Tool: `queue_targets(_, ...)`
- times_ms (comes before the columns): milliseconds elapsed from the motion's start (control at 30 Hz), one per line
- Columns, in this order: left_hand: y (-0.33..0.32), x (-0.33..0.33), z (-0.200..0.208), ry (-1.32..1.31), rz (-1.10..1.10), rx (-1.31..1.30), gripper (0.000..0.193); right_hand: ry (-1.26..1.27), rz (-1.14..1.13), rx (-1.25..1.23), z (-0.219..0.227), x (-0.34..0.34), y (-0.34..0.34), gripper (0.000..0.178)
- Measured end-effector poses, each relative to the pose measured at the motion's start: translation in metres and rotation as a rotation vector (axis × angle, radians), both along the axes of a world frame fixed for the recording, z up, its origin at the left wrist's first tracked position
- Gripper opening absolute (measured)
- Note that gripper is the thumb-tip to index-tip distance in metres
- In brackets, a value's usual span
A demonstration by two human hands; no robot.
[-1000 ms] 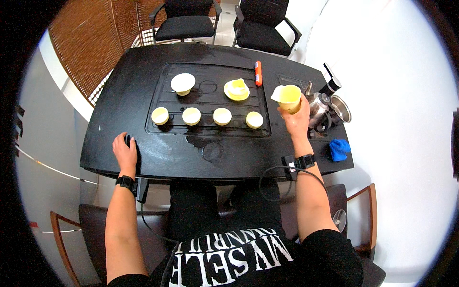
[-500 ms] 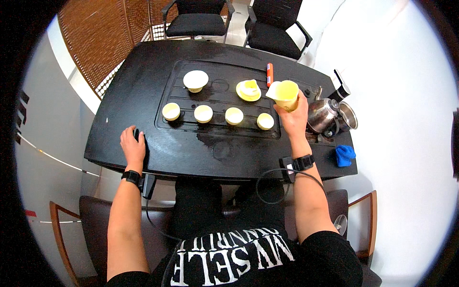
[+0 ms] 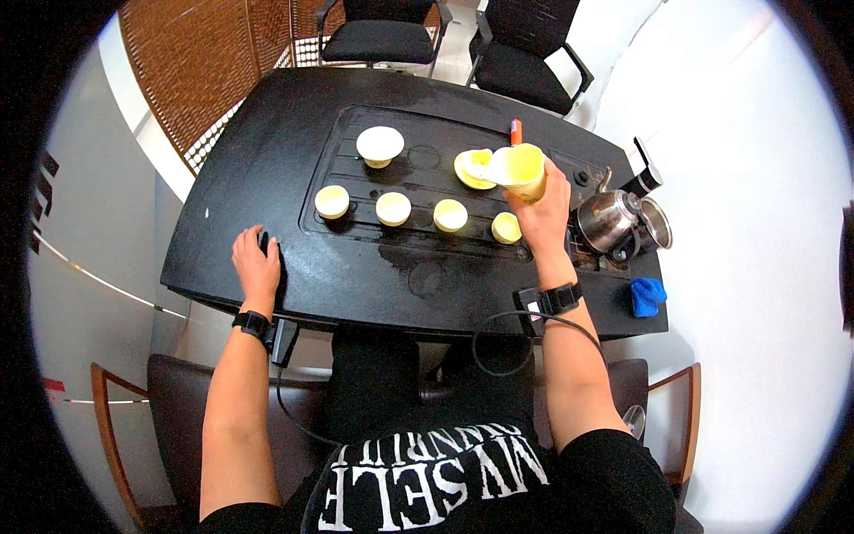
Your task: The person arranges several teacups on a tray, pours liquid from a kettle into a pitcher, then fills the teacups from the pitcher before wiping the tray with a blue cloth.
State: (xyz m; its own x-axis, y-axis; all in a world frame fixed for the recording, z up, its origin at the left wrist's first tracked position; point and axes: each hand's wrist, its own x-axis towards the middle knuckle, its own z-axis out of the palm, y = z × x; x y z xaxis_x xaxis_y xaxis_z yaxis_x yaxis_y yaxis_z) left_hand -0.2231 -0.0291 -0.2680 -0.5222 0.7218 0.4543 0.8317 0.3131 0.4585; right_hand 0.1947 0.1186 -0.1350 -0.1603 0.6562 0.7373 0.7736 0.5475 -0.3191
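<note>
My right hand [image 3: 544, 209] is closed around a pale yellow tea pitcher [image 3: 525, 190], held above the right part of the black tea tray [image 3: 409, 238]. The pitcher's spout points left and overlaps a yellow saucer with a lid-like piece [image 3: 471, 173] on it. Just below the pitcher stands a small teacup [image 3: 507, 229]. In line to its left are three more teacups, the nearest teacup [image 3: 450, 215], a middle teacup [image 3: 393, 209] and the leftmost teacup [image 3: 332, 202]. A wider white bowl [image 3: 380, 147] sits behind them. My left hand [image 3: 257, 260] rests on the table, fingers loosely apart, holding nothing.
A steel kettle [image 3: 608, 220] and a steel pot [image 3: 656, 222] stand right of my right hand. A blue cloth [image 3: 648, 296] lies at the right edge. Behind the pitcher is a red tube [image 3: 516, 132]. Two black chairs [image 3: 378, 40] stand beyond the dark table [image 3: 240, 169].
My right hand has carried the pitcher a little left over the tray, and its spout now covers part of the saucer. The whole view has shifted slightly. My left hand stays on the table.
</note>
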Motion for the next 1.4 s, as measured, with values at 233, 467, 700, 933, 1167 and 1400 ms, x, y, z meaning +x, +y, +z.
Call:
queue_targets(233, 0.001, -0.001, -0.002, 0.011, -0.012, 0.02, 0.034, -0.04, -0.004, 0.021, 0.005, -0.003, 0.0, 0.073)
queue_targets(467, 0.001, 0.0, -0.001, 0.01, -0.019, 0.038, 0.033, -0.067, -0.002, 0.054, 0.01, -0.002, 0.003, 0.073)
queue_targets(700, 0.002, -0.002, -0.004, 0.018, -0.025, 0.04, 0.033, -0.096, -0.034, 0.069, 0.024, -0.001, 0.004, 0.073)
queue_targets(933, 0.002, -0.003, -0.004, 0.016, -0.032, 0.04, 0.034, -0.059, -0.004, 0.098, 0.039, -0.001, 0.0, 0.069)
queue_targets(1167, 0.002, -0.002, -0.004, 0.006, -0.021, 0.035, 0.033, -0.054, 0.0, 0.11, 0.05, -0.002, -0.004, 0.071)
queue_targets(1400, 0.002, -0.004, -0.007, 0.006, -0.018, 0.037, 0.033, -0.078, -0.009, 0.137, 0.048, 0.001, 0.001, 0.071)
